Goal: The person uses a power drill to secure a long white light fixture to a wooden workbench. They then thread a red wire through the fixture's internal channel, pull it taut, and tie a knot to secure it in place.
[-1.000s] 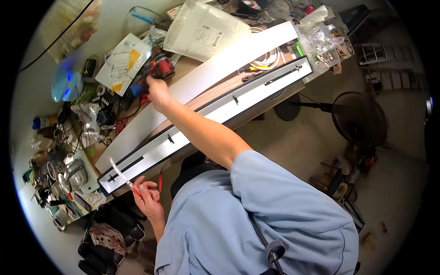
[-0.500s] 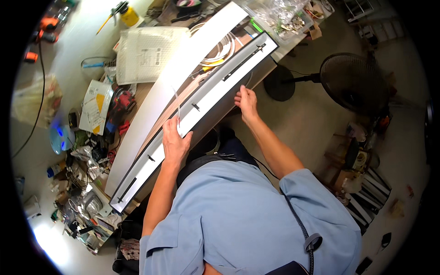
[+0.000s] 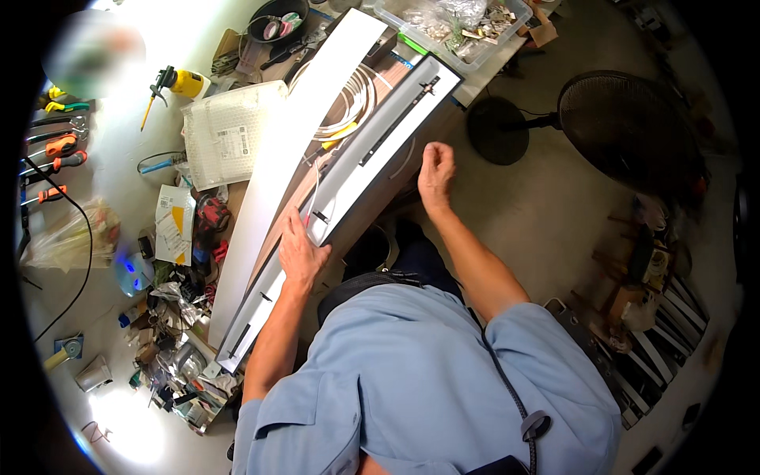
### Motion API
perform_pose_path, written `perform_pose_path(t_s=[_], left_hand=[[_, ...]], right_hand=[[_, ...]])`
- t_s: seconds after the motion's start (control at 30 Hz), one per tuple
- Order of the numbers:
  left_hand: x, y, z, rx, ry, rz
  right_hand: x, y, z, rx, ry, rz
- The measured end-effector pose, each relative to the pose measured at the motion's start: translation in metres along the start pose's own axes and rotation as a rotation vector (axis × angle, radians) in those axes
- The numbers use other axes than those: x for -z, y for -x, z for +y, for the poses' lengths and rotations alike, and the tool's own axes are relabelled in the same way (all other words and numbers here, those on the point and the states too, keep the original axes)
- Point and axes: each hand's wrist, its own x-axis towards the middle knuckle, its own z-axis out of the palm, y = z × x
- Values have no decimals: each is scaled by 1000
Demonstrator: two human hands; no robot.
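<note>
My left hand (image 3: 301, 252) rests over a long, narrow white channel-shaped housing (image 3: 356, 188) with dark edges and small black clips inside. Its fingers reach across the housing and the thumb lies toward the near edge. Beside the fingertips, a thin white cable (image 3: 318, 186) comes down into the channel. My right hand (image 3: 437, 178) is raised off the housing's near side, fingers curled; whatever they may hold is hidden. Close to it, a pale thin strand (image 3: 410, 154) arcs below the housing. A wide white strip (image 3: 273, 186) lies alongside, farther left.
Coiled white cable (image 3: 360, 103) lies behind the housing, near a clear bin (image 3: 495, 43) of small parts. A padded envelope (image 3: 229, 134), a yellow spray bottle (image 3: 186, 83) and a red power tool (image 3: 212, 212) crowd the left. A black fan (image 3: 625, 134) stands at right.
The view has shifted, so the bench things appear displaced. My right hand has moved away from the housing's near edge, fingers more curled. My left hand stays on the housing.
</note>
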Motion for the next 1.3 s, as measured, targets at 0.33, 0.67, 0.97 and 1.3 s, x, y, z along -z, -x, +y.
perform_pose_path(t_s=[0.33, 0.67, 0.97, 1.3], left_hand=[[-7, 18, 5, -83, 70, 53], [-9, 22, -1, -65, 170, 32], [-16, 19, -6, -51, 193, 0], [-29, 7, -18, -15, 144, 17]], right_hand=[[-103, -126, -126, 331, 870, -685], [-182, -141, -83, -262, 1065, -655], [-219, -145, -70, -180, 824, -528], [-226, -126, -84, -401, 879, -527]])
